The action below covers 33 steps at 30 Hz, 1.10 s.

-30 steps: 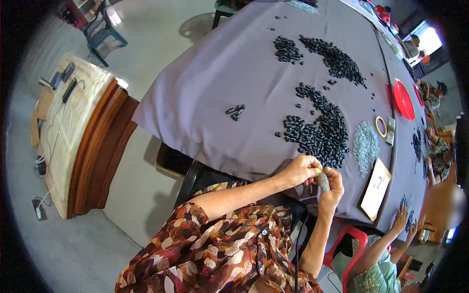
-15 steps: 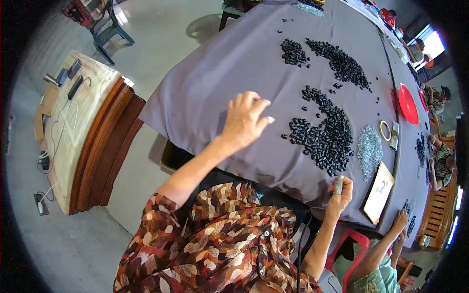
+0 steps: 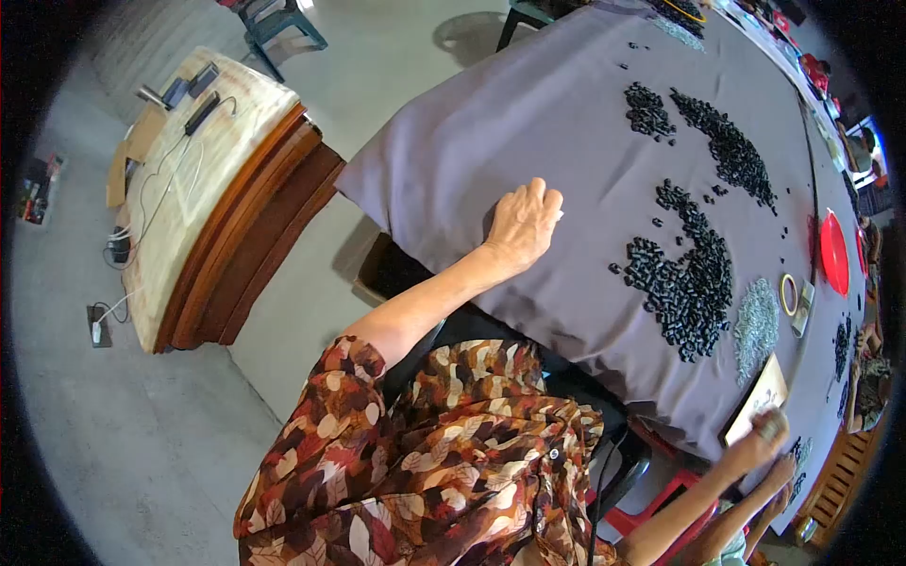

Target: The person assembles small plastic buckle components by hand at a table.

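Observation:
My left hand (image 3: 525, 224) rests on the grey-purple cloth, its fingers curled together and a small white bit showing at the fingertips; what lies under them is hidden. At the lower right, my right hand (image 3: 761, 441) is blurred over the lower end of a light board (image 3: 766, 387) with dark marks. A small greyish thing shows at its curled fingers, too smeared to name. Between my hands lie a large pile of small black pieces (image 3: 694, 292) and a pile of clear pieces (image 3: 756, 325).
More black pieces (image 3: 736, 160) lie farther up the cloth. A yellow ring (image 3: 789, 294) and a red basin (image 3: 833, 253) are at the right. A co-worker's hands (image 3: 780, 476) are close to my right hand. A marble-topped cabinet (image 3: 203, 160) stands at the left.
My left hand has curled its fingers down on the cloth over the spot of the small black group. My right hand has moved right to the board. The whole view has shifted.

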### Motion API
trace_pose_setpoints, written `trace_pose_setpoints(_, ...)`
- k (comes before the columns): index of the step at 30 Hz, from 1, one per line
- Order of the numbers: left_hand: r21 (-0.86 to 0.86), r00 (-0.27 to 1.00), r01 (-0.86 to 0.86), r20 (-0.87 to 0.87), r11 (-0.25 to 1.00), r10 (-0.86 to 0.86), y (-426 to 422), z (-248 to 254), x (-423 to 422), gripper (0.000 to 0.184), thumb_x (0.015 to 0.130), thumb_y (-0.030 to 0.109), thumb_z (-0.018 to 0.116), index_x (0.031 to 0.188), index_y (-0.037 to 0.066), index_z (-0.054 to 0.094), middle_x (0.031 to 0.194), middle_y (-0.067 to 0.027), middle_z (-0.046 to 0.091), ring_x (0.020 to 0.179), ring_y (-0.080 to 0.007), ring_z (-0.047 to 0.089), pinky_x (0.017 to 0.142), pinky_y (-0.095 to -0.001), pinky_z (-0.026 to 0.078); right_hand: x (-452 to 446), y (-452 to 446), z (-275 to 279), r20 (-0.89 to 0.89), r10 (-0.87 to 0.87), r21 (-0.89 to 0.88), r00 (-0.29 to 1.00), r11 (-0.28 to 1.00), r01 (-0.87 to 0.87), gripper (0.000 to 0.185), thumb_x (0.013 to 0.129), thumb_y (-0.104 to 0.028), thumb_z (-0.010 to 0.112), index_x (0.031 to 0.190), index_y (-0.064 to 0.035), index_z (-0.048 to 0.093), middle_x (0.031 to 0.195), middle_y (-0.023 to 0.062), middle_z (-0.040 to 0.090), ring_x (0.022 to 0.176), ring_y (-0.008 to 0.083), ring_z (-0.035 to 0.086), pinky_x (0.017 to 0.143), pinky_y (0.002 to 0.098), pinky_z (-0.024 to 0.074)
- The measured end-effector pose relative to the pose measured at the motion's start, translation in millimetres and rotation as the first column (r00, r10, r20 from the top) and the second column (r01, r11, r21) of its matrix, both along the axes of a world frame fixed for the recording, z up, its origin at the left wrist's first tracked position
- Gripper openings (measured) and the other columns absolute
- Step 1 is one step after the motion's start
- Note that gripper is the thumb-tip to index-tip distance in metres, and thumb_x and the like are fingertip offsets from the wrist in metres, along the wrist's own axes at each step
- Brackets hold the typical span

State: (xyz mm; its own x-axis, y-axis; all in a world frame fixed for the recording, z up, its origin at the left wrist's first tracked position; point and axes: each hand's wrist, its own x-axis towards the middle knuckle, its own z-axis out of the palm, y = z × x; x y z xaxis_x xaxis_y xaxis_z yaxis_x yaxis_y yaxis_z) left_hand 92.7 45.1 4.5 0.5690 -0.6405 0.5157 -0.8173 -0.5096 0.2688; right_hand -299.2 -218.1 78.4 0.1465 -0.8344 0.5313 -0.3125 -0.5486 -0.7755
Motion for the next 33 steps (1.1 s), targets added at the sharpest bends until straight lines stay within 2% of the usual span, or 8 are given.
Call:
trace_pose_setpoints(1,0.014,1.000,-0.012,-0.010,1.000,0.013,-0.3,0.0,-2.4,0.016,0.078,0.015,0.060,0.077,0.004,0.048,0.077,-0.0115,0.048,0.065,-0.0252,0.054,0.055,-0.0370,0.045,25.4,25.7,-6.3,-0.185,0.076,-0.025,0.980,0.996,-0.082,0.010,0.086,-0.004,0.047,0.093,-0.0030,0.054,0.078,0.0048,0.053,0.069,0.0106,0.050,0.058,0.0222,0.0422)
trace_pose_setpoints(3,0.026,1.000,-0.017,-0.017,1.000,0.018,-3.8,-2.0,-5.7,0.016,0.079,0.015,0.060,0.076,0.004,0.047,0.076,-0.0106,0.048,0.062,-0.0244,0.056,0.053,-0.0361,0.047,66.6,60.9,-35.0,-0.066,0.266,-0.011,0.962,0.964,-0.267,0.008,0.087,-0.005,0.048,0.093,-0.0049,0.053,0.075,0.0039,0.054,0.066,0.0094,0.050,0.056,0.0215,0.0408)
trace_pose_setpoints(5,0.021,1.000,-0.015,-0.006,1.000,0.016,-4.2,-5.2,-4.3,0.016,0.079,0.015,0.059,0.077,0.005,0.047,0.074,-0.0093,0.047,0.062,-0.0239,0.056,0.052,-0.0359,0.048,89.5,81.5,-43.6,0.037,0.339,0.205,0.940,0.918,-0.339,0.004,0.089,-0.005,0.048,0.091,-0.0046,0.052,0.076,0.0031,0.055,0.063,0.0084,0.049,0.055,0.0208,0.0401)
trace_pose_setpoints(8,0.017,1.000,-0.009,-0.008,1.000,0.009,-2.3,-2.5,-6.2,0.015,0.078,0.014,0.059,0.076,0.006,0.047,0.072,-0.0088,0.048,0.062,-0.0233,0.056,0.052,-0.0362,0.048,92.6,74.7,-55.6,0.038,0.378,0.239,0.925,0.895,-0.376,0.005,0.090,-0.009,0.049,0.089,-0.0045,0.051,0.077,0.0032,0.055,0.062,0.0067,0.048,0.055,0.0203,0.0397)
trace_pose_setpoints(16,-0.055,0.998,0.057,0.039,0.997,-0.055,0.6,1.4,-10.1,0.015,0.075,0.012,0.061,0.073,0.007,0.047,0.068,-0.0071,0.051,0.058,-0.0209,0.057,0.047,-0.0327,0.047,72.8,51.4,-67.8,-0.053,0.184,0.242,0.982,0.956,-0.166,0.006,0.090,-0.011,0.050,0.090,-0.0051,0.053,0.074,0.0000,0.052,0.057,0.0050,0.041,0.051,0.0185,0.0345)
trace_pose_setpoints(18,-0.076,0.997,0.080,0.030,0.994,-0.078,-0.1,0.2,-8.6,0.016,0.075,0.013,0.062,0.073,0.007,0.047,0.061,-0.0055,0.053,0.055,-0.0210,0.057,0.045,-0.0332,0.047,70.3,50.4,-71.8,-0.023,0.185,0.230,0.983,0.957,-0.175,0.005,0.090,-0.009,0.050,0.090,-0.0048,0.053,0.074,0.0002,0.052,0.058,0.0050,0.041,0.051,0.0186,0.0343)
trace_pose_setpoints(25,-0.098,0.991,0.097,0.101,0.990,-0.087,8.5,11.0,-16.1,0.017,0.076,0.014,0.062,0.073,0.008,0.047,0.068,-0.0053,0.049,0.057,-0.0202,0.055,0.048,-0.0326,0.046,75.3,57.0,-69.3,-0.048,0.166,0.200,0.985,0.968,-0.154,0.007,0.087,-0.002,0.045,0.088,-0.0044,0.052,0.073,-0.0006,0.050,0.059,0.0052,0.040,0.054,0.0191,0.0337)
trace_pose_setpoints(33,-0.074,0.996,0.093,0.011,0.993,-0.092,8.6,-1.0,-20.7,0.015,0.078,0.011,0.061,0.075,0.008,0.047,0.067,-0.0057,0.049,0.055,-0.0201,0.056,0.046,-0.0326,0.046,73.3,53.1,-74.4,0.015,0.173,0.218,0.985,0.961,-0.172,0.007,0.087,-0.002,0.045,0.089,-0.0049,0.051,0.073,0.0000,0.051,0.059,0.0051,0.040,0.053,0.0184,0.0340)
